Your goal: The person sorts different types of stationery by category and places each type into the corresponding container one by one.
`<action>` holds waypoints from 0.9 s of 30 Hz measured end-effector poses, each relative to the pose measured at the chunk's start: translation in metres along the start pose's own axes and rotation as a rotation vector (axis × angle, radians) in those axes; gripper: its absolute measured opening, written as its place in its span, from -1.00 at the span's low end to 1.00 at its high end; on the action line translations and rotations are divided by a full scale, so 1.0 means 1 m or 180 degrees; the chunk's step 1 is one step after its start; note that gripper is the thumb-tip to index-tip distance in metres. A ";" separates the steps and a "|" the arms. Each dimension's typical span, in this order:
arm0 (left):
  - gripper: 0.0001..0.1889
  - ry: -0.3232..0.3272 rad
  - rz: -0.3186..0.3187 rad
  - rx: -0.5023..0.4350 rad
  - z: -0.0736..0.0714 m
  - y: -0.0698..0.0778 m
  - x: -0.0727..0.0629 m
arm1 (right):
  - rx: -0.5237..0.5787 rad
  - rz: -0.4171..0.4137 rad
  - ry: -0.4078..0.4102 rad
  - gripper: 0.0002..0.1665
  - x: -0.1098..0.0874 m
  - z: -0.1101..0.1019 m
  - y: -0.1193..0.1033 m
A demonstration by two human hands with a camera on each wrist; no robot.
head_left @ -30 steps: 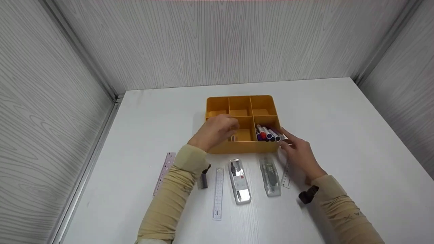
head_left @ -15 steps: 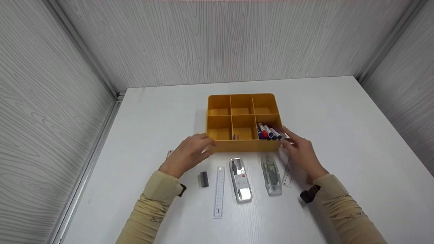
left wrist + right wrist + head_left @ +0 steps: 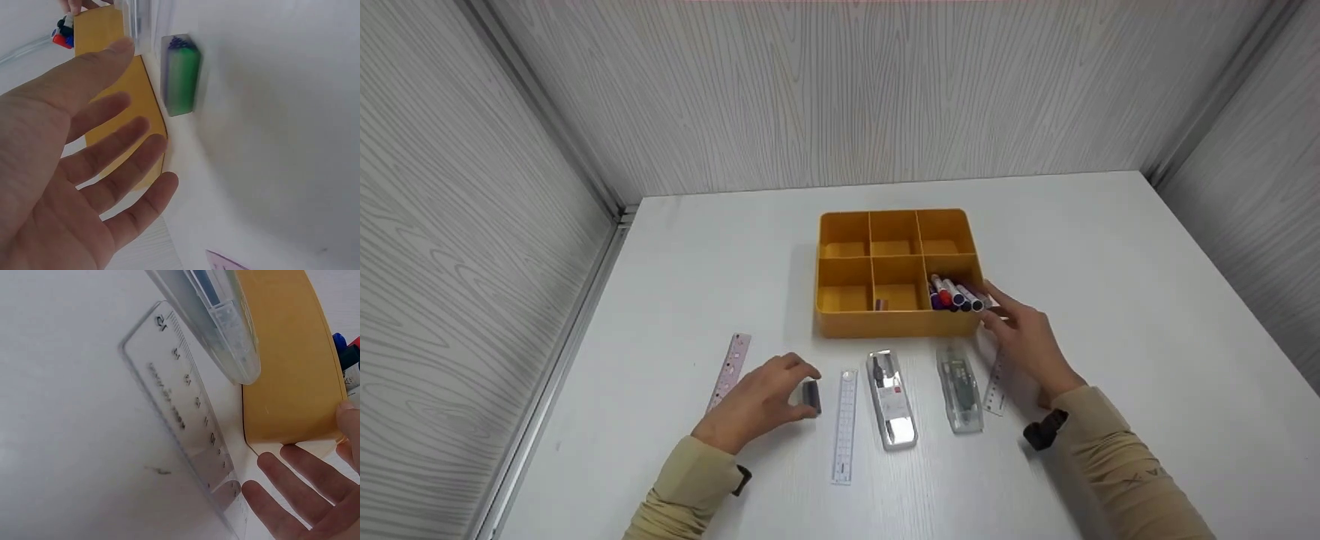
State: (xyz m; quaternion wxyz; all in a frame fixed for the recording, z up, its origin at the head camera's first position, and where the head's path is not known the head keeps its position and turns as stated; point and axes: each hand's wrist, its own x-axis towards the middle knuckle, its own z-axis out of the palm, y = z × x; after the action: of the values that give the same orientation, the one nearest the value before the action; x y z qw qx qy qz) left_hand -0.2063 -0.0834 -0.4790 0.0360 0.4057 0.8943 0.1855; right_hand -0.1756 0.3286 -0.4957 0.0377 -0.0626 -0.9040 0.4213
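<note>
In the head view, my left hand (image 3: 765, 396) is at a small dark block (image 3: 811, 397), thumb and fingers spread on either side. The left wrist view shows the block as translucent green and purple (image 3: 180, 76), like an eraser, beyond my thumb, with a gap between. My right hand (image 3: 1024, 341) holds the front right corner of the yellow divided box (image 3: 896, 325), thumb at the front and index finger along the side. Markers (image 3: 956, 294) fill its front right compartment. A small striped block (image 3: 881, 304) lies in the front middle one.
A pink ruler (image 3: 731, 364) lies left, partly behind my left hand. A clear ruler (image 3: 845, 427) and two clear cases, one with a compass (image 3: 891, 401) and one greenish (image 3: 960, 390), lie before the box. Another clear ruler (image 3: 996, 386) sits by my right hand.
My left hand has drawn back from over the box, down and left to the small dark block. The right hand has stayed at the box corner.
</note>
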 end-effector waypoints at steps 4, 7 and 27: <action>-0.44 -0.0089 -0.0044 0.0009 0.011 0.001 -0.004 | -0.0004 -0.0009 -0.0016 -0.29 0.000 0.001 0.000; -0.47 -0.0022 -0.0001 0.0005 0.016 0.001 -0.005 | 0.0007 -0.0006 -0.0021 -0.28 0.000 0.001 0.000; -0.67 0.0123 -0.0020 -0.0165 0.019 0.000 -0.003 | 0.0025 -0.0032 0.0070 -0.33 0.000 0.001 -0.001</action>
State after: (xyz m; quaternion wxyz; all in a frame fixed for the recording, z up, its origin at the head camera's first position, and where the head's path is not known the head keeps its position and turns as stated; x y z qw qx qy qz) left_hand -0.2002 -0.0800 -0.4968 0.0298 0.3982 0.8910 0.2163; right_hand -0.1758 0.3272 -0.4951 0.0500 -0.0625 -0.9022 0.4239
